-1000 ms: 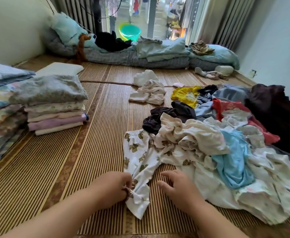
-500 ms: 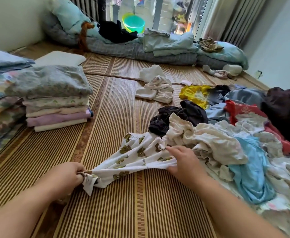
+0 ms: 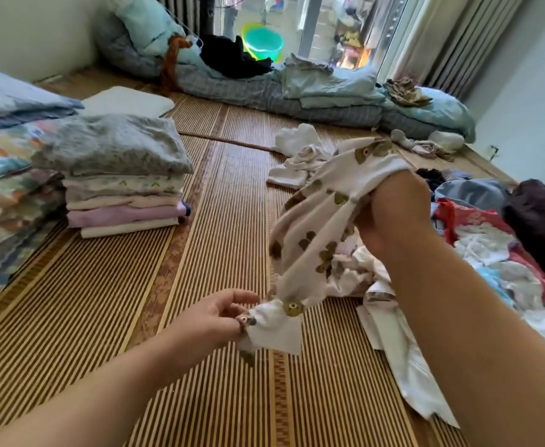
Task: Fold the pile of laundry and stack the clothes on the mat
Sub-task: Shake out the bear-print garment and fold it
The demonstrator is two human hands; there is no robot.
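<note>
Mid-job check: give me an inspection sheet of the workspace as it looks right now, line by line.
Surface: striped woven bamboo mat.
Job's things: cream bear-print garment lifted off the mat; unfolded mixed laundry pile at right; folded stack topped by a grey floral piece at left.
Clutter: loose white clothes mid-mat.
Hands: left hand pinches the garment's lower end; right hand grips its upper part.
Cables: nothing seen.
Surroundings: blue bedding, green plastic basin.

Right hand (image 3: 393, 214) raised, gripping a cream cotton garment with brown bear prints (image 3: 316, 227), left hand (image 3: 219, 317) pinching its lower end above the striped bamboo mat (image 3: 103, 317), neat stack of folded clothes (image 3: 119, 179) at left, jumbled laundry pile (image 3: 490, 253) at right
</note>
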